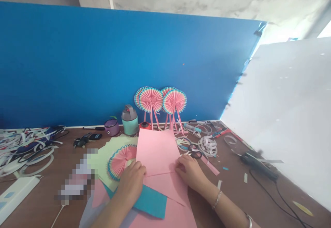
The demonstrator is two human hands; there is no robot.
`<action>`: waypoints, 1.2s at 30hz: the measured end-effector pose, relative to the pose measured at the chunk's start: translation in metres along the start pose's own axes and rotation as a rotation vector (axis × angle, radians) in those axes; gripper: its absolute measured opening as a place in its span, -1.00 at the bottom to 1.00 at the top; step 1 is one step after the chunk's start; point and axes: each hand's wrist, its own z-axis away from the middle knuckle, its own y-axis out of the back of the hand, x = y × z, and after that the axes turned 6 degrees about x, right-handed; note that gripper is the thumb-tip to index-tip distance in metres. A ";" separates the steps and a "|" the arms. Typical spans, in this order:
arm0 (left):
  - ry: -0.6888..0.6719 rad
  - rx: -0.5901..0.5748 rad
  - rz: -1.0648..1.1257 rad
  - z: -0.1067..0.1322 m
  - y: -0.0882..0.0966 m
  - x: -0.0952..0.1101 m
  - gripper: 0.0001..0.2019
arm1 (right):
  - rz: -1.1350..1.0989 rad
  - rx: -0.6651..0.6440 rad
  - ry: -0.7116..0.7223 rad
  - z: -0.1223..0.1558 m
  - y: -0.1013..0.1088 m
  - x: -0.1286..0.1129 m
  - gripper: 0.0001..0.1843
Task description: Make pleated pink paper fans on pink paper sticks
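A pink paper sheet [155, 150] lies folded on the brown table [232, 193] in front of me. My left hand [131, 181] presses on its left lower edge with fingers curled down. At the sheet's right edge my right hand [190, 171] pinches the fold. Beside my left hand lies a half-open pink pleated fan [119, 159] with a teal rim, on pale green paper [99, 161]. A teal sheet [152, 202] and more pink paper [170, 214] lie under the folded sheet.
Three finished pink fans [160, 100] on sticks lean against the blue partition [103, 62]. Close by stand a grey-lidded mint bottle [129, 120] and a purple pot [111, 127]. Scissors [193, 151] and paper strips [207, 143] lie right; a glue gun [257, 164] with its cord far right; strips [28, 148] left.
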 end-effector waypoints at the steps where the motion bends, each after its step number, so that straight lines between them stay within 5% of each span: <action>1: -0.019 0.010 -0.029 0.001 -0.001 0.002 -0.69 | 0.041 0.013 0.035 0.001 0.001 -0.002 -0.85; 9: -0.274 -0.059 -0.029 0.002 -0.007 0.013 -0.53 | 0.297 -0.100 0.511 0.012 -0.008 -0.017 -0.72; 18: -0.222 -0.120 -0.071 0.003 0.001 0.006 -0.62 | 0.334 -0.139 0.394 0.012 0.010 -0.020 -0.86; 26: -0.130 -0.074 -0.149 0.009 0.005 0.008 -0.69 | 0.388 0.004 0.424 0.012 0.005 -0.011 -0.83; 36: -0.013 -0.154 -0.191 0.007 0.005 0.015 -0.59 | 0.485 -0.090 0.289 0.011 0.005 -0.010 -0.81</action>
